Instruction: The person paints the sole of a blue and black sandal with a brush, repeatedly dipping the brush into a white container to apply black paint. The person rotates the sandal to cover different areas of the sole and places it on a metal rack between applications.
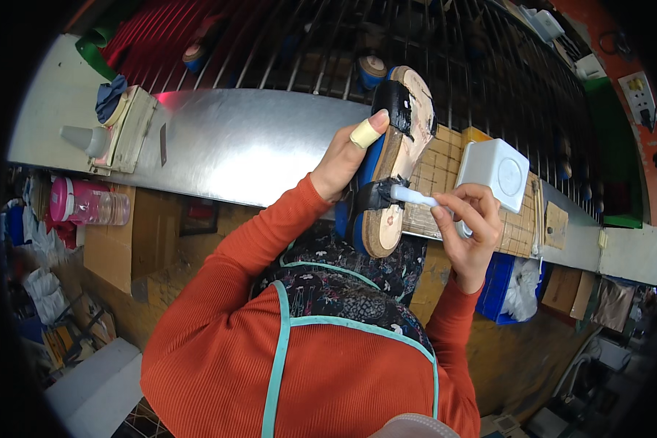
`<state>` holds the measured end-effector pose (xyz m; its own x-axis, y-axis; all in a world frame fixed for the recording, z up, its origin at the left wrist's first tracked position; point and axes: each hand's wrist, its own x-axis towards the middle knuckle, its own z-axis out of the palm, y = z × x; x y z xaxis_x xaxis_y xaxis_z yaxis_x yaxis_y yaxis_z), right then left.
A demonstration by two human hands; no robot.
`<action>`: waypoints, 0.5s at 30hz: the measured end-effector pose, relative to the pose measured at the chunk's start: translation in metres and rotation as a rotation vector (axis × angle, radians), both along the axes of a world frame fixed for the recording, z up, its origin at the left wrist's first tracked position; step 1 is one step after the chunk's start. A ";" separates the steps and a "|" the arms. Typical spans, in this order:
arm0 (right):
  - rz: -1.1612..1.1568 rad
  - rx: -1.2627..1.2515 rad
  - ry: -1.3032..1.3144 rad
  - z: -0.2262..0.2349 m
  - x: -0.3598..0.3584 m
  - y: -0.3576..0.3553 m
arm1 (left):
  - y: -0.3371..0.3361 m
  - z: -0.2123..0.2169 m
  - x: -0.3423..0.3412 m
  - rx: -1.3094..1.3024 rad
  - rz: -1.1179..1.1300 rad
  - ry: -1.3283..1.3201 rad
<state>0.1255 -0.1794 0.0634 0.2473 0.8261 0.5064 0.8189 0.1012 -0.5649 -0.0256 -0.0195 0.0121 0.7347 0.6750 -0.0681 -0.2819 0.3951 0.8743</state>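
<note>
Your left hand (343, 157) grips a sandal (394, 160) by its blue sole edge, thumb taped, holding it upright over the near edge of the metal bench (233, 142). Your right hand (471, 219) pinches a white brush (416, 197), its tip touching the sandal's lower black strap (376, 196). Just right of the sandal, a white square container (493, 168) sits on a gridded wooden board (434, 171). Far left on the bench stands a squeeze bottle (84, 139); below it lies a pink-capped bottle (87, 204).
</note>
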 end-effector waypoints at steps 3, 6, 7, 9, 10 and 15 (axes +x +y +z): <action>0.003 -0.003 0.013 -0.003 -0.003 -0.003 | 0.002 -0.001 0.001 0.014 0.000 0.015; 0.004 0.017 -0.009 -0.002 -0.006 -0.006 | 0.004 0.000 0.001 -0.030 -0.036 -0.041; 0.017 0.025 -0.031 -0.001 -0.006 -0.007 | 0.005 0.000 0.002 -0.032 -0.039 -0.028; 0.034 0.057 -0.093 0.002 -0.006 -0.008 | 0.006 0.001 0.001 -0.033 -0.057 -0.030; 0.068 0.050 -0.091 0.005 -0.005 -0.009 | 0.006 0.001 0.002 -0.031 -0.060 -0.036; 0.033 0.111 0.209 0.004 0.000 0.001 | 0.000 0.000 0.004 -0.050 -0.058 -0.094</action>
